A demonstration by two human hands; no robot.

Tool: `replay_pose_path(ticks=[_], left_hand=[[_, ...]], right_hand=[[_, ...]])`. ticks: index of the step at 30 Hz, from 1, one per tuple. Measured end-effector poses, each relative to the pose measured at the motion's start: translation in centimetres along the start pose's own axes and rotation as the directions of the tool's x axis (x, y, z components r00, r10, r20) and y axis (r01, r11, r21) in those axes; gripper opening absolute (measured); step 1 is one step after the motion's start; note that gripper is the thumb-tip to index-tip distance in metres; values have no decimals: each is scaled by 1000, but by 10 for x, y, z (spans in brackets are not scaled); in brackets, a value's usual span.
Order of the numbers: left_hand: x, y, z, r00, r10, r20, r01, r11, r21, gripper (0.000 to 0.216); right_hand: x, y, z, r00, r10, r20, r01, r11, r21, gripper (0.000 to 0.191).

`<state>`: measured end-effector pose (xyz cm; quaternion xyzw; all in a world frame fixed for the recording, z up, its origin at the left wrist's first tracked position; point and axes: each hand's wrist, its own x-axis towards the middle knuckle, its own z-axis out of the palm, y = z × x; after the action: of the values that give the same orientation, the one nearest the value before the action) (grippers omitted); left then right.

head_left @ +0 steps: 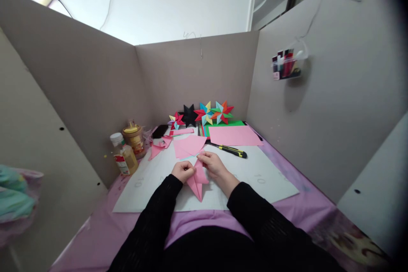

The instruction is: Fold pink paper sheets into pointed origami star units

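Between my two hands is a folded pink paper piece (199, 182) with pointed tips, one of them aimed down toward me. My left hand (184, 171) is closed on its left side. With thumb and fingers, my right hand (213, 164) pinches its upper tip. Just beyond my hands lie pink paper sheets (188, 145), overlapping each other. A yellow-and-black utility knife (232, 151) rests behind my right hand. More folded pink pieces (159, 148) sit to the left of the sheets.
A white board (267, 178) covers much of the purple cloth (306, 204). Folded paper stars (190, 115) stand along the back panel. A glue bottle (125, 157) and a jar (135, 139) are at left. A large pink sheet (236, 135) lies at back right.
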<state>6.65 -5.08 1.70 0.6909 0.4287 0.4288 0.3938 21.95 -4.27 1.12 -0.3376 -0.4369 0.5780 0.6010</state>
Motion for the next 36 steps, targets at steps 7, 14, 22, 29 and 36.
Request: replay_pose_path(ticks=[7, 14, 22, 29, 36], left_hand=[[0, -5, 1, 999, -22, -25, 21, 999, -37, 20], [4, -10, -2, 990, -33, -136, 21, 996, -85, 25], [3, -12, -5, 993, -87, -74, 69, 972, -226, 33], [3, -14, -5, 988, -156, -10, 144, 933, -329, 37], [3, -15, -6, 986, -169, 4, 161, 932, -324, 38]], right_hand=[[9, 0, -7, 997, -14, -82, 16, 999, 29, 28], [1, -1, -5, 996, -22, 88, 35, 988, -149, 29], [-12, -6, -2, 967, 61, 248, 27, 941, -336, 30], [-14, -9, -2, 949, 81, 306, 59, 904, -423, 29], [-13, -10, -1, 941, 76, 331, 92, 882, -463, 27]])
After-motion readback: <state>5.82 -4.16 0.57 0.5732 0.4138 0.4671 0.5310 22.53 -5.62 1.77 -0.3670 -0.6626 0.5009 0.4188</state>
